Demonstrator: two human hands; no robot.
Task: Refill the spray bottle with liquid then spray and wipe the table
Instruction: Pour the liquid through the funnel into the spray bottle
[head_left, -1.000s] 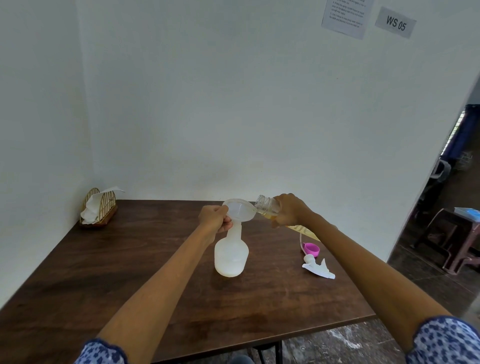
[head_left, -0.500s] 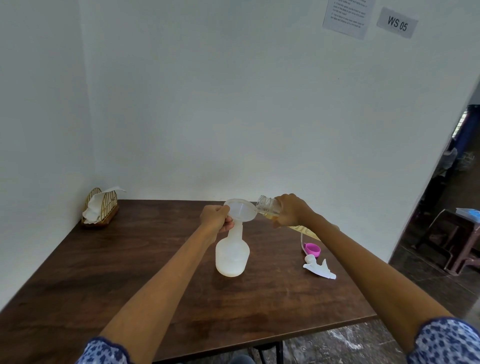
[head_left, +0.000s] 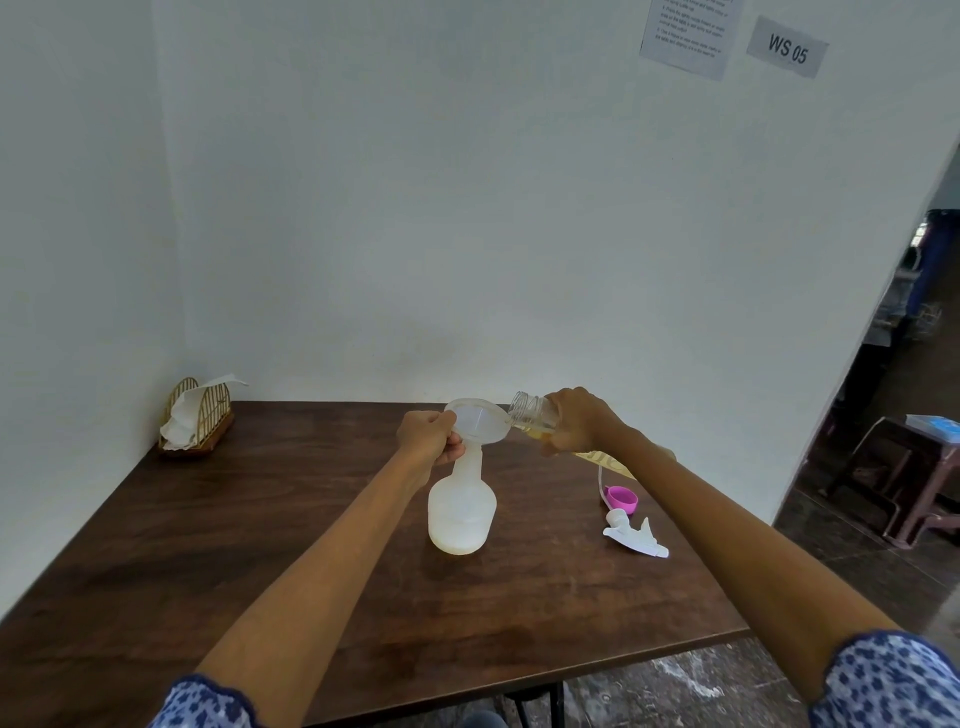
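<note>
Funnel atop spray bottle pinched by left hand; tilted refill bottle held in right hand grip.

Spray bottle translucent white; cap pink; table dark brown; sleeves blue-white patterned.

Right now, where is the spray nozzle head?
In the head view, the spray nozzle head lies on the table, right of the spray bottle, just nearer than the pink cap.

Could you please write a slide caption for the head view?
Right hand tips refill bottle into funnel, steadied by left hand, atop spray bottle.
</note>
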